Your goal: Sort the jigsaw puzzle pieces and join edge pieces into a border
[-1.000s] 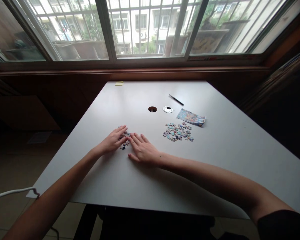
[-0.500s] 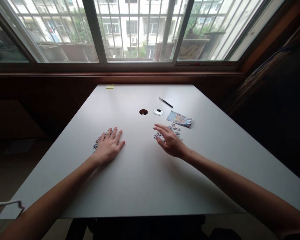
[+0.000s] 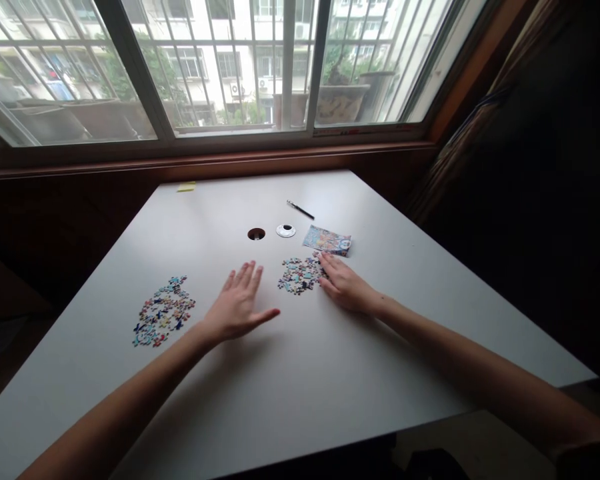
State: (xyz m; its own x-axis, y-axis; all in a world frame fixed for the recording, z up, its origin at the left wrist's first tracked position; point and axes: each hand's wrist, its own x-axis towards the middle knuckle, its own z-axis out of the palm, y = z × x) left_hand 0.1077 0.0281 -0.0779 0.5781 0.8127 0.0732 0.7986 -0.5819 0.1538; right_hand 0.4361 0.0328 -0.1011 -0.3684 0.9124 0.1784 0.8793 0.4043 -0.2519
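hands lie spread over a white table (image 3: 290, 373), neither one gripping anything. right hand (image 3: 344, 285) rests flat, fingers extended, its fingertips touching the right edge of a small pile of puzzle pieces (image 3: 299, 275) near the table's middle. left hand (image 3: 239, 308) is open with fingers stretched and thumb splayed (whether the palm touches the surface or hovers just above it, i cannot tell), just left of that pile and apart from it. a larger spread of puzzle pieces (image 3: 163, 319) lies well to the left, untouched. just beyond the right hand sits a printed picture card (image 3: 328, 240); farther on are a round hole (image 3: 256, 234), a white cap (image 3: 285, 231) and a black pen (image 3: 301, 210). a yellow note (image 3: 186, 187) lies at the far edge.
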